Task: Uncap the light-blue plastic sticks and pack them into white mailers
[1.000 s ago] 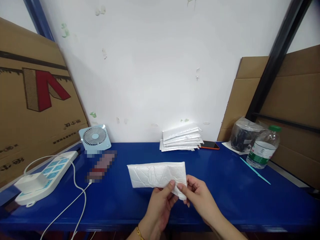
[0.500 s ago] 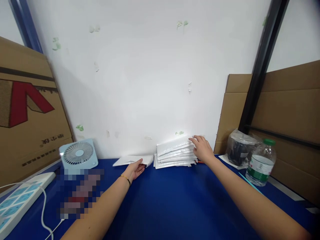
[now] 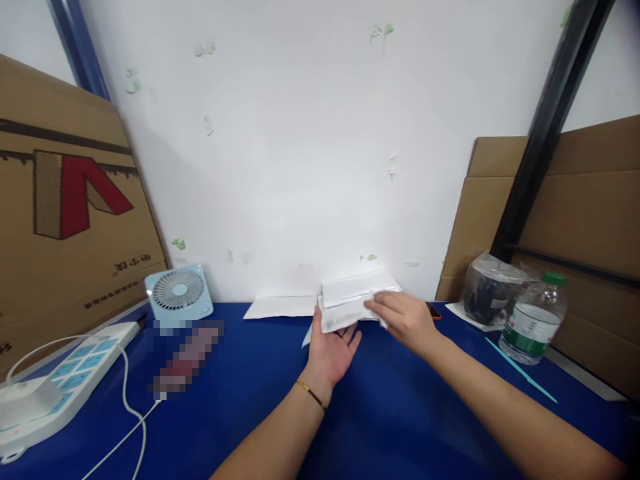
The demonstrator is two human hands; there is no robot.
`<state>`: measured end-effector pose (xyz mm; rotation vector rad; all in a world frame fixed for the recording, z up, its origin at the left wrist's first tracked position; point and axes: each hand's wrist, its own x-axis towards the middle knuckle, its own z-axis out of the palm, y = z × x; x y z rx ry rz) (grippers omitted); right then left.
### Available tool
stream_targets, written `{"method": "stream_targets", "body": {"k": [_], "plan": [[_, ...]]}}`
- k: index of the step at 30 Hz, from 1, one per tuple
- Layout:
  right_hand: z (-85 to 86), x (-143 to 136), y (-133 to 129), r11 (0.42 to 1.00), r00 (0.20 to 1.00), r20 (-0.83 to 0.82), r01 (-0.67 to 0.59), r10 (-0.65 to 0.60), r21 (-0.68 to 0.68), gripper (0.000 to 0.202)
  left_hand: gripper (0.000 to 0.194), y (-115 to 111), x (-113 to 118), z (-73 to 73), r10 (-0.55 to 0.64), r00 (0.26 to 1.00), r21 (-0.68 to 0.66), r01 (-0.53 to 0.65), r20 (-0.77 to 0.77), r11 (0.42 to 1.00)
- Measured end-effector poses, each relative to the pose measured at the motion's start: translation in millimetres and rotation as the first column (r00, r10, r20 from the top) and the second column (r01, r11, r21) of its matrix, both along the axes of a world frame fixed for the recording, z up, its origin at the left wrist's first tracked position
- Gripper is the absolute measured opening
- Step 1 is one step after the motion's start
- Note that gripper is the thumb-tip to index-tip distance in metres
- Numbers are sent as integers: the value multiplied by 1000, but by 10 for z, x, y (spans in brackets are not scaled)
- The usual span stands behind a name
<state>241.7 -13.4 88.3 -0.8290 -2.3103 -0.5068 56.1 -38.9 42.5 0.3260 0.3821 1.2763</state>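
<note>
White padded envelopes (image 3: 360, 283) are piled on the blue table against the wall. In front of the pile, one white padded envelope (image 3: 345, 314) is tilted up toward me, between both hands. My left hand (image 3: 333, 350) is palm up under its near edge, thumb at the left corner and fingers beneath. My right hand (image 3: 404, 320) pinches its right end from above, fingers closed. Another flat white envelope (image 3: 280, 306) lies left of the pile by the wall. The corner of a further white sheet pokes out beside my left thumb.
At left stand a light-blue fan (image 3: 180, 293), a power strip (image 3: 80, 377) with a white cable, and a blurred-out item (image 3: 187, 360). At right are a bottle with green cap (image 3: 535, 323), a plastic-wrapped dark object (image 3: 487, 293), a teal stick (image 3: 520, 369) and cardboard (image 3: 485, 200).
My left hand has left the flat envelope at left and moved right, under an envelope at the pile. My right hand has come down and forward, closing on that envelope. The view has shifted slightly.
</note>
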Motion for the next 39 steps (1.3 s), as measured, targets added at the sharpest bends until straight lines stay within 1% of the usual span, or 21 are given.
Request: {"method": "stream_targets", "body": {"k": [1, 3, 4, 6, 7, 8, 9, 10, 11, 12, 13, 15, 17, 19, 22, 24, 27, 31, 35, 37, 39], "plan": [[-102, 35, -158, 998, 999, 4, -52, 53, -47, 32, 55, -1, 32, 12, 71, 996, 23, -73, 58, 997], [-325, 112, -428, 973, 990, -25, -142, 140, -183, 33, 48, 0, 33, 30, 204, 971, 6, -206, 128, 978], [-440, 139, -533, 952, 984, -93, -168, 149, -257, 33, 44, -4, 14, 45, 269, 953, -22, -268, 138, 963], [-661, 137, -670, 891, 931, -358, -224, 75, -396, 37, 36, -29, -27, 106, 386, 915, -63, -381, 122, 923], [-758, 103, -702, 856, 836, -548, -265, -25, -444, 44, 33, -51, -35, 154, 433, 895, -63, -429, 107, 901], [-841, 49, -711, 805, 688, -714, -346, -131, -482, 49, 32, -78, -30, 211, 469, 879, -53, -466, 90, 883], [-906, -22, -701, 751, 484, -839, -450, -250, -483, 47, 31, -112, -11, 274, 494, 867, -36, -492, 70, 870], [-950, -104, -676, 676, 285, -885, -571, -369, -466, 46, 31, -150, 22, 338, 512, 858, -16, -512, 50, 859], [-974, -192, -640, 595, 111, -865, -682, -489, -425, 48, 31, -191, 64, 398, 525, 851, 10, -525, 29, 851], [-979, -282, -600, 527, -26, -810, -772, -585, -355, 47, 31, -235, 112, 451, 537, 844, 38, -537, 8, 843], [-969, -368, -560, 482, -131, -747, -832, -652, -275, 45, 32, -279, 161, 494, 548, 837, 70, -545, -14, 835], [-922, -518, -495, 416, -234, -650, -899, -723, -140, 38, 34, -364, 247, 548, 570, 819, 144, -558, -63, 817], [-870, -625, -456, 398, -287, -590, -915, -755, -64, 30, 36, -437, 301, 572, 594, 796, 214, -564, -117, 798], [-839, -685, -439, 426, -337, -533, -904, -776, -48, 23, 36, -494, 323, 582, 621, 769, 270, -572, -153, 775], [-844, -719, -445, 467, -385, -438, -879, -812, -93, 13, 36, -545, 319, 604, 671, 724, 336, -600, -159, 726], [-866, -736, -463, 465, -384, -401, -876, -832, -127, 11, 36, -560, 309, 630, 701, 695, 369, -616, -160, 696], [-897, -781, -487, 446, -335, -430, -875, -838, -189, 14, 35, -563, 293, 672, 726, 667, 397, -628, -168, 669], [-906, -813, -466, 419, -258, -488, -871, -834, -256, 19, 36, -537, 255, 652, 710, 682, 395, -612, -174, 685], [-905, -706, -386, 400, -229, -497, -875, -837, -271, 25, 37, -480, 153, 480, 686, 711, 426, -579, -154, 696], [-913, -632, -348, 356, -198, -467, -893, -862, -277, 24, 40, -440, 93, 374, 633, 759, 462, -510, -156, 726], [-923, -583, -326, 290, -160, -425, -920, -891, -262, 21, 44, -396, 56, 302, 539, 820, 497, -393, -190, 773]]}}
